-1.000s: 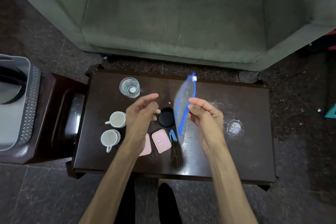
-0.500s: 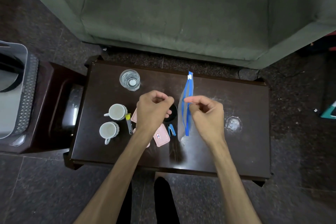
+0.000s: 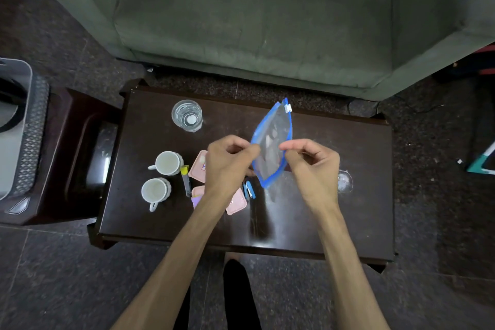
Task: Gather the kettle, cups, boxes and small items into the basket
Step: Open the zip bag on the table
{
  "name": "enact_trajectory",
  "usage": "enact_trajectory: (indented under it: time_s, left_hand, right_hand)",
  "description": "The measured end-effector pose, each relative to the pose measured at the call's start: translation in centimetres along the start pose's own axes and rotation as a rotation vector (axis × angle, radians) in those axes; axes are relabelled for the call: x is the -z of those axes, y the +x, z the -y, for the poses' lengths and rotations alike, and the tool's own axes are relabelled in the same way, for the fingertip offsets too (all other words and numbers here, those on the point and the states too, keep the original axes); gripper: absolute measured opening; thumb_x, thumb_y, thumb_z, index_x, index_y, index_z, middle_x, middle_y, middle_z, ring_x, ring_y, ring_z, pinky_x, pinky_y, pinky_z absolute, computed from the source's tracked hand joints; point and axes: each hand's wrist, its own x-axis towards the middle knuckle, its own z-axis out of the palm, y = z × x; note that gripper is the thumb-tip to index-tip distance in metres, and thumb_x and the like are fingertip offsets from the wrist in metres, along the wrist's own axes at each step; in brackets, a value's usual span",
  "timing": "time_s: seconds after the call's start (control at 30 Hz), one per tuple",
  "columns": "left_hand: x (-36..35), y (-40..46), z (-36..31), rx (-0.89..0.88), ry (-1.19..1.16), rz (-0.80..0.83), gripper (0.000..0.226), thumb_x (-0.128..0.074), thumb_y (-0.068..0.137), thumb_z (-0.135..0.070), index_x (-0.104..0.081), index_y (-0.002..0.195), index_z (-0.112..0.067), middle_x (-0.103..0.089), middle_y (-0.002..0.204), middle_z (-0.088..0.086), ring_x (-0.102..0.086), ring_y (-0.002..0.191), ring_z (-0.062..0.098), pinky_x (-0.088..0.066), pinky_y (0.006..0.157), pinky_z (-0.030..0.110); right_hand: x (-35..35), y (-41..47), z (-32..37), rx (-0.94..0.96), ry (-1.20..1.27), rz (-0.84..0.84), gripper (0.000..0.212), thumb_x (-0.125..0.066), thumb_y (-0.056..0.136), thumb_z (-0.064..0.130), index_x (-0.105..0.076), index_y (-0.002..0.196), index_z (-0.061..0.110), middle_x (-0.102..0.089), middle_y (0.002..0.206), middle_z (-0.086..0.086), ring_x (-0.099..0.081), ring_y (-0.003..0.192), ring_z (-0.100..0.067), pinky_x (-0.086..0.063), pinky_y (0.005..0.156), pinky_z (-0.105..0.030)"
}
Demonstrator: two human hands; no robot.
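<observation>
We see both hands raised over a dark wooden tabletop (image 3: 308, 222), pinching the two sides of a clear zip pouch (image 3: 273, 147) with blue edging. Left hand (image 3: 227, 166) grips the pouch's left edge between thumb and fingers; right hand (image 3: 313, 169) grips the right edge the same way. The mouth is spread apart between them. White slider tab (image 3: 287, 108) sits at the far top corner. We cannot tell whether anything is inside; only pale reflections show through the plastic.

On the tabletop, left side: two white cups, far cup (image 3: 168, 163) and near cup (image 3: 155, 191), both upright, both look empty, handles pointing left and toward us. Glass tumbler (image 3: 187, 115) upright at the far left; whether it holds liquid we cannot tell.

Just right of the cups lies a yellow-capped utility knife (image 3: 186, 181). Beside it, pink boxes, lids on: one (image 3: 198, 166) partly under the left hand, another (image 3: 237, 202) nearer us under the left wrist. A small purple item (image 3: 196, 201) shows at the wrist's left. Small blue stapler (image 3: 249, 190) lies just below the pouch's bottom corner.

Grey basket (image 3: 29, 126) stands on a low stand (image 3: 69, 158) at the far left, apart from the tabletop. Something dark and rounded sits inside it, cut by the frame edge; we cannot identify it.

Green sofa (image 3: 254, 21) beyond the tabletop.
</observation>
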Motion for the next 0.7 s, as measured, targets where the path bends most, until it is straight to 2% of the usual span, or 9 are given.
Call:
enact_trajectory:
  time_s: [0.1,0.17,0.23,0.3,0.37,0.43,0.57,0.63,0.7]
  left_hand:
    - [0.3,-0.2,0.2,-0.188,0.084,-0.246,0.008,-0.072,0.078,-0.015,-0.066,0.073,-0.017,-0.069,0.061,-0.001,-0.066,0.055,0.026,-0.055,0.06,0.034]
    - [0.2,-0.7,0.4,-0.273,0.145,-0.234,0.011,-0.072,0.077,-0.017,-0.064,0.072,-0.022,-0.066,0.056,-0.006,-0.06,0.048,0.012,-0.049,0.053,0.024]
    - [0.0,-1.2,0.6,-0.329,0.227,-0.184,0.013,-0.072,0.078,-0.017,-0.064,0.073,-0.025,-0.066,0.054,-0.008,-0.056,0.044,0.003,-0.041,0.049,0.012]
    - [-0.1,-1.4,1.0,-0.361,0.285,-0.143,0.014,-0.073,0.08,-0.015,-0.065,0.075,-0.025,-0.066,0.054,-0.007,-0.056,0.043,0.003,-0.039,0.049,0.009]
    - [-0.1,-1.5,1.5,-0.386,0.292,-0.119,0.014,-0.073,0.081,-0.012,-0.065,0.077,-0.022,-0.065,0.052,-0.003,-0.055,0.043,0.004,-0.04,0.049,0.011]
    - [0.0,-1.8,1.7,-0.415,0.266,-0.119,0.014,-0.073,0.08,-0.01,-0.064,0.078,-0.021,-0.063,0.053,-0.002,-0.054,0.044,0.006,-0.041,0.048,0.013]
    - [0.2,-1.9,2.1,-0.452,0.228,-0.145,0.012,-0.072,0.08,-0.011,-0.064,0.079,-0.02,-0.063,0.059,0.0,-0.061,0.054,0.017,-0.05,0.052,0.023]
    - [0.5,-1.8,2.4,-0.455,0.21,-0.113,0.011,-0.071,0.079,-0.012,-0.064,0.079,-0.021,-0.064,0.062,-0.001,-0.062,0.055,0.018,-0.052,0.053,0.028]
    - [0.7,-1.8,2.5,-0.462,0.197,-0.069,0.008,-0.069,0.079,-0.018,-0.063,0.079,-0.024,-0.064,0.067,-0.002,-0.061,0.057,0.016,-0.052,0.052,0.028]
  right_hand:
    - [-0.3,-0.3,0.3,0.114,-0.546,-0.156,0.017,-0.07,0.081,0.012,-0.081,0.081,0.025,-0.074,0.085,0.002,-0.07,0.074,-0.019,-0.056,0.074,-0.032]
    - [-0.6,-0.5,0.8,0.028,-0.791,-0.128,0.018,-0.071,0.082,0.019,-0.082,0.095,0.023,-0.076,0.096,-0.004,-0.073,0.087,-0.029,-0.054,0.078,-0.033]
    - [-0.9,-0.2,1.5,-0.083,-0.877,-0.023,0.021,-0.071,0.081,0.028,-0.082,0.097,0.021,-0.078,0.091,-0.005,-0.072,0.087,-0.031,-0.053,0.073,-0.033]
    - [-1.2,0.7,2.3,-0.169,-0.784,0.167,0.016,-0.069,0.08,0.03,-0.077,0.078,0.016,-0.069,0.061,0.002,-0.065,0.062,-0.018,-0.047,0.055,-0.026]
    - [-1.9,1.9,2.8,-0.286,-0.529,0.326,0.016,-0.066,0.084,0.017,-0.072,0.07,0.014,-0.058,0.045,0.005,-0.055,0.042,-0.008,-0.046,0.044,-0.022]
    - [-3.0,3.1,2.8,-0.344,-0.386,0.352,0.011,-0.062,0.083,0.006,-0.067,0.077,0.014,-0.061,0.049,0.007,-0.059,0.049,-0.01,-0.052,0.049,-0.026]
    - [-5.4,4.4,1.9,-0.301,-0.45,0.331,0.031,-0.046,0.078,0.0,-0.04,0.057,0.022,-0.041,0.039,0.014,-0.041,0.044,-0.005,-0.03,0.046,-0.023]
    - [-6.5,4.6,0.9,-0.323,-0.419,0.297,0.037,-0.043,0.085,-0.004,-0.037,0.059,0.02,-0.045,0.05,0.007,-0.041,0.053,-0.012,-0.032,0.051,-0.025]
    - [-7.5,4.5,0.1,-0.327,-0.366,0.16,0.039,-0.043,0.096,-0.003,-0.038,0.064,0.019,-0.047,0.067,0.0,-0.044,0.066,-0.019,-0.04,0.063,-0.031]
